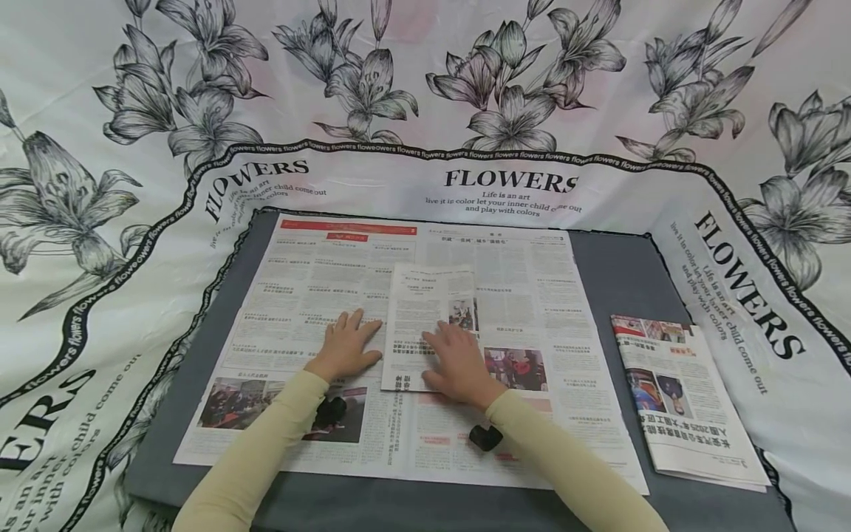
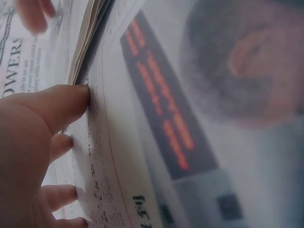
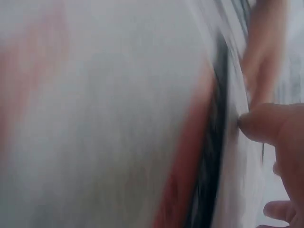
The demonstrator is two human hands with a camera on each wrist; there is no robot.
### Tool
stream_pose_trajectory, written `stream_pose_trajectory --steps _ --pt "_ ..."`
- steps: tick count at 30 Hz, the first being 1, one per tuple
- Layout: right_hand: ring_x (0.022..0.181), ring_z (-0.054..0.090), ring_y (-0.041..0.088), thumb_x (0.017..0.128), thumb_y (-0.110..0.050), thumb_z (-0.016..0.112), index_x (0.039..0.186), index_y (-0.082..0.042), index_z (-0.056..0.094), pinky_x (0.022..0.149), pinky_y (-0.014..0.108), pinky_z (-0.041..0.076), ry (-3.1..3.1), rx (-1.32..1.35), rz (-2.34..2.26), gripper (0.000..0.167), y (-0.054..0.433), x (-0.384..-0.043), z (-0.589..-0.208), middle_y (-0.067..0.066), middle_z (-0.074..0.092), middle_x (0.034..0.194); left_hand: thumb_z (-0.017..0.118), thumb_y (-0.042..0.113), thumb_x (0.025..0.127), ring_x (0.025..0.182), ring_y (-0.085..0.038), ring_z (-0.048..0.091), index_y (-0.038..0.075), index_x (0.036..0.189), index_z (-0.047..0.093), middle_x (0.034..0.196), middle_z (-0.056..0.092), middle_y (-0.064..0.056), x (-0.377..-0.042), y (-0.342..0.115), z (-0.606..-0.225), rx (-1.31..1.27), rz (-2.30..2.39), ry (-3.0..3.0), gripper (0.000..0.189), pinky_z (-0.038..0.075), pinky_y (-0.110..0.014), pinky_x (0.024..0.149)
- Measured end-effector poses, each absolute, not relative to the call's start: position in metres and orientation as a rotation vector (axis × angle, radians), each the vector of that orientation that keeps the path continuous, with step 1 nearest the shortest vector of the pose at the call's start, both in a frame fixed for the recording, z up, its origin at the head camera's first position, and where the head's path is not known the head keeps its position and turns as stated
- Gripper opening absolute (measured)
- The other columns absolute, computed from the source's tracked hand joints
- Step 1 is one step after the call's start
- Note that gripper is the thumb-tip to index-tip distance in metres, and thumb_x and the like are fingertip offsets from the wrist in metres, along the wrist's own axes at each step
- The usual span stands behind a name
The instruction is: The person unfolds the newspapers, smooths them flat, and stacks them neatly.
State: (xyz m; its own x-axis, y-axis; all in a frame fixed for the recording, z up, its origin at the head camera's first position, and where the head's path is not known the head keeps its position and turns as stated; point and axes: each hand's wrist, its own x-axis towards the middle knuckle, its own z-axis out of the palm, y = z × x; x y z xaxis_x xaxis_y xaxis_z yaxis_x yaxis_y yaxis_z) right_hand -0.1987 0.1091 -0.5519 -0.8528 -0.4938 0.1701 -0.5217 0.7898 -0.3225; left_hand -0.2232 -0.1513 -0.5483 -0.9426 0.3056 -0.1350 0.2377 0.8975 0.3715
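Note:
A small folded newspaper [image 1: 417, 318] lies on top of a wide spread newspaper [image 1: 279, 355] at about the middle of the table. My right hand [image 1: 459, 366] rests on the lower right part of the folded paper, fingers spread. Just left of it, my left hand [image 1: 343, 346] lies on the spread sheet, its fingers also apart. In the left wrist view, the left thumb [image 2: 71, 102] is right at the layered edge of the folded paper [image 2: 88, 42]. The right wrist view is blurred, with the right thumb [image 3: 261, 122] against the paper.
Another folded newspaper [image 1: 685, 406] with colour pictures lies at the right of the grey table [image 1: 601, 266]. Flower-printed cloth [image 1: 372, 177] surrounds the table at the back and both sides. Black wrist cameras [image 1: 486, 438] sit at the wrists, over the spread sheet.

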Motion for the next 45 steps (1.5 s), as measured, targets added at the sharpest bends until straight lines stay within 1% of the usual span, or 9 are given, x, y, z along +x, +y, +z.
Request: stream_pose_trajectory --steps 3,11,18,23,30,33,39,41,45 --pt "0.142 0.044 0.047 0.088 -0.039 0.072 0.147 -0.014 0.053 0.114 0.064 0.035 -2.955 0.983 0.549 0.066 0.091 -0.191 -0.550 0.026 0.045 0.155 0.066 0.040 0.096 0.151 -0.057 0.019 0.014 0.153 0.048 0.165 0.028 -0.027 -0.225 -0.151 -0.549 0.423 0.526 2.873 0.065 0.018 -0.077 0.116" --pt "0.140 0.047 0.041 0.098 -0.039 0.065 0.151 -0.022 0.048 0.107 0.062 0.044 -2.964 1.259 0.426 0.058 0.075 -0.183 -0.547 0.019 0.046 0.155 0.066 0.042 0.096 0.152 -0.056 0.017 0.016 0.154 0.047 0.165 0.027 -0.027 -0.226 -0.150 -0.552 0.413 0.527 2.866 0.066 0.018 -0.077 0.117" --pt "0.133 0.056 0.030 0.100 -0.029 0.064 0.153 -0.021 0.046 0.108 0.051 0.048 -2.924 1.390 0.390 0.057 0.075 -0.189 -0.545 0.008 0.058 0.143 0.066 0.041 0.096 0.153 -0.056 0.016 0.016 0.154 0.047 0.166 0.025 -0.026 -0.225 -0.152 -0.553 0.398 0.527 2.858 0.066 0.016 -0.077 0.117" --pt "0.131 0.060 0.026 0.100 -0.018 0.061 0.153 -0.017 0.048 0.112 0.043 0.047 -2.906 1.399 0.456 0.054 0.077 -0.192 -0.547 0.007 0.063 0.142 0.066 0.042 0.096 0.153 -0.055 0.015 0.016 0.154 0.047 0.166 0.026 -0.025 -0.223 -0.152 -0.553 0.394 0.525 2.859 0.067 0.015 -0.077 0.118" --pt "0.121 0.068 0.022 0.102 -0.007 0.056 0.159 -0.020 0.039 0.099 0.039 0.056 -2.920 1.326 0.591 0.061 0.079 -0.193 -0.547 0.006 0.065 0.140 0.069 0.040 0.094 0.152 -0.056 0.019 0.014 0.152 0.049 0.164 0.029 -0.026 -0.223 -0.151 -0.553 0.408 0.519 2.891 0.066 0.017 -0.078 0.116" --pt "0.120 0.068 0.021 0.100 -0.003 0.058 0.154 -0.019 0.047 0.097 0.036 0.057 -2.897 1.310 0.554 0.058 0.079 -0.193 -0.546 0.005 0.067 0.137 0.068 0.040 0.095 0.151 -0.057 0.020 0.014 0.152 0.049 0.164 0.029 -0.026 -0.222 -0.150 -0.552 0.409 0.516 2.899 0.066 0.018 -0.078 0.116" --pt "0.122 0.068 0.019 0.100 -0.009 0.061 0.129 -0.011 0.070 0.104 0.034 0.053 -2.898 1.250 0.558 0.030 0.078 -0.193 -0.543 0.003 0.071 0.130 0.062 0.041 0.098 0.151 -0.058 0.019 0.014 0.152 0.049 0.164 0.029 -0.027 -0.220 -0.149 -0.550 0.405 0.535 2.897 0.061 0.017 -0.078 0.115" --pt "0.121 0.069 0.019 0.101 -0.010 0.060 0.127 -0.010 0.071 0.105 0.034 0.053 -2.907 1.213 0.613 0.028 0.078 -0.192 -0.541 0.004 0.073 0.128 0.062 0.044 0.098 0.151 -0.058 0.020 0.014 0.151 0.050 0.164 0.030 -0.028 -0.220 -0.149 -0.551 0.404 0.539 2.903 0.062 0.018 -0.079 0.115" --pt "0.113 0.071 0.018 0.099 -0.004 0.060 0.128 -0.009 0.071 0.096 0.032 0.057 -2.898 1.156 0.792 0.031 0.081 -0.193 -0.539 0.007 0.074 0.125 0.070 0.050 0.091 0.150 -0.059 0.021 0.013 0.150 0.051 0.163 0.031 -0.029 -0.221 -0.149 -0.553 0.406 0.530 2.909 0.072 0.020 -0.078 0.115"
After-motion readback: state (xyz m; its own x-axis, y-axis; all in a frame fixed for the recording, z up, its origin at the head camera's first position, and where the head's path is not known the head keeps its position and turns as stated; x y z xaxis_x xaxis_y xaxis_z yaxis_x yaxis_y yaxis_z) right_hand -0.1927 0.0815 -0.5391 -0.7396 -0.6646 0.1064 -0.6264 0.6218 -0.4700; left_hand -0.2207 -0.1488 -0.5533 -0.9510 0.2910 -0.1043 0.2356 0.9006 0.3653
